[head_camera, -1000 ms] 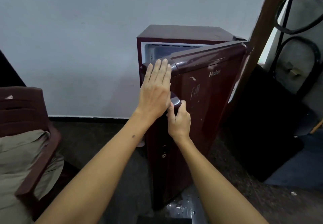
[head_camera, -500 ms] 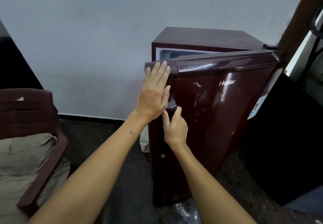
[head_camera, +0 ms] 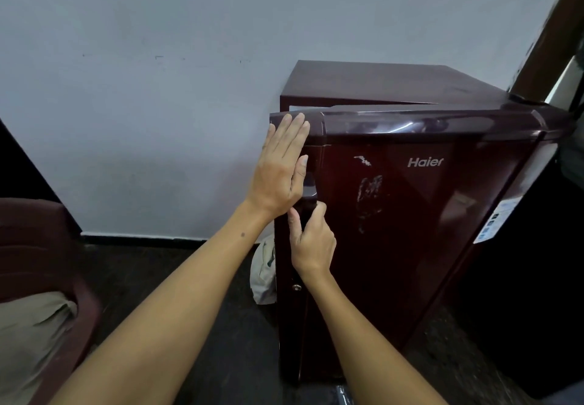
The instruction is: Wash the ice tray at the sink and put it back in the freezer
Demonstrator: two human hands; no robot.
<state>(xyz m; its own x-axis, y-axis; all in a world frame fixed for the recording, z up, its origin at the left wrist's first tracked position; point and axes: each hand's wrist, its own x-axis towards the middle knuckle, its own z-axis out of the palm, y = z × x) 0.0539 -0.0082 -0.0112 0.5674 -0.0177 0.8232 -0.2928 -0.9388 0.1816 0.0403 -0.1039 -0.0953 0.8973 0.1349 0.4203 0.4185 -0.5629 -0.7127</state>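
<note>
1. Ice tray: out of sight; I cannot tell where it is.
2. The maroon fridge (head_camera: 410,215) stands on a dark floor (head_camera: 189,278) against a pale wall (head_camera: 158,88), a chair (head_camera: 38,262) well to its left.
3. Its door (head_camera: 410,246) is slightly ajar at the top.
4. Left hand (head_camera: 281,171) lies flat, fingers straight, on the door's top corner.
5. Right hand (head_camera: 313,237) just below curls round the handle (head_camera: 309,189).

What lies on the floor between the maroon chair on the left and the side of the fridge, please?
In the head view, mostly bare dark floor, crossed by the left forearm. A pale crumpled bag or cloth sits right against the side of the fridge.
</note>
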